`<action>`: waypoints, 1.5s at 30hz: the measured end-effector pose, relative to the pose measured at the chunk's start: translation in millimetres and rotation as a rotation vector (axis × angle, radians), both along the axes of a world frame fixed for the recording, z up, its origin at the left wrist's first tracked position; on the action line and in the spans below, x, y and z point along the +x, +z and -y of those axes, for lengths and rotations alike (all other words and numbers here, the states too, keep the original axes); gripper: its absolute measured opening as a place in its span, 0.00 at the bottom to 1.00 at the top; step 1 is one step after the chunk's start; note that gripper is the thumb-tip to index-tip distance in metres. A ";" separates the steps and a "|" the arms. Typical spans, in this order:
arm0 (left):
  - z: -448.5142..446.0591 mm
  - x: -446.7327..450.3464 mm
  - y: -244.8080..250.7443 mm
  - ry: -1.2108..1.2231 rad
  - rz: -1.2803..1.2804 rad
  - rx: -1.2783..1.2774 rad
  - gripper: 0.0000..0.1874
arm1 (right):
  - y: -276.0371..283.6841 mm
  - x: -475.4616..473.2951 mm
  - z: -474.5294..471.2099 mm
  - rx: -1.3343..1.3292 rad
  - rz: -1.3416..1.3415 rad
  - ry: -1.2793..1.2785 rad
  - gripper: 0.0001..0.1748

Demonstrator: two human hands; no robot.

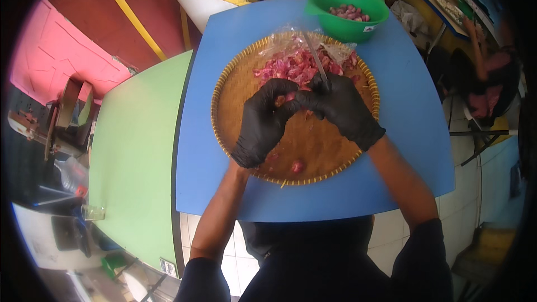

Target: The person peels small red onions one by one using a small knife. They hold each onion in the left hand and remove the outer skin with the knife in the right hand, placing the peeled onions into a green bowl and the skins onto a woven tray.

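Both my hands wear black gloves and meet over a round woven bamboo tray. My left hand grips a small shallot between thumb and fingers. In my right hand is a knife, its blade pointing up and away; the right thumb touches the shallot. Past my hands, red-purple shallot skins or pieces lie heaped in the tray beside clear plastic. One shallot rests near the tray's close edge.
A green plastic basin holding shallots stands at the blue table's far right corner. A light green table adjoins on the left, with a clear cup at its edge. Another person's arm shows at the far right.
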State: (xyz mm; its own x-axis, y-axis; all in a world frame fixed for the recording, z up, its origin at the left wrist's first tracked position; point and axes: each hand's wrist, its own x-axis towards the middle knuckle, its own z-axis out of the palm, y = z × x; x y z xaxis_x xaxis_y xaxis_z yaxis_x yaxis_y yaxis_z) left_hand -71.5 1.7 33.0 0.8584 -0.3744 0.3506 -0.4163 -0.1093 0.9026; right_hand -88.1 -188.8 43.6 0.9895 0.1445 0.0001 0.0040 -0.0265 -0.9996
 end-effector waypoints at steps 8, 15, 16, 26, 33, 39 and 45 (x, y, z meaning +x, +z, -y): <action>-44.6 18.4 7.2 -0.265 -0.058 0.655 0.14 | -18.3 -13.6 2.9 -0.147 -0.195 0.186 0.11; -79.0 12.2 -1.7 -0.224 -0.393 0.437 0.15 | -32.0 -24.5 9.7 -0.329 -0.206 0.396 0.16; -84.1 13.2 -1.7 -0.189 -0.320 0.445 0.15 | -31.5 -24.5 10.0 -0.286 -0.215 0.382 0.16; -85.7 -9.7 16.9 -0.079 -0.066 0.629 0.07 | -20.5 -19.0 33.7 -0.281 -0.085 0.191 0.13; -66.1 -8.8 24.7 -0.259 -0.119 0.724 0.06 | -25.9 -45.8 20.1 -1.005 0.222 0.374 0.14; -47.7 4.7 20.1 -0.270 -0.217 0.308 0.13 | -16.0 -10.0 22.3 -0.433 0.094 0.092 0.16; 4.6 48.9 18.4 -0.198 -0.327 -0.178 0.18 | 19.2 33.8 1.9 -0.127 0.209 -0.084 0.13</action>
State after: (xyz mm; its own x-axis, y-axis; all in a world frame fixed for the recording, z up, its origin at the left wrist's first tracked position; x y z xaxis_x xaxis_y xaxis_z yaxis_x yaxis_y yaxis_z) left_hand -22.6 -2.9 51.3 0.8529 -0.5013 0.1456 -0.1019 0.1136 0.9883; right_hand -54.3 -190.8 62.8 0.9784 0.0736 0.1932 0.2029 -0.1608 -0.9659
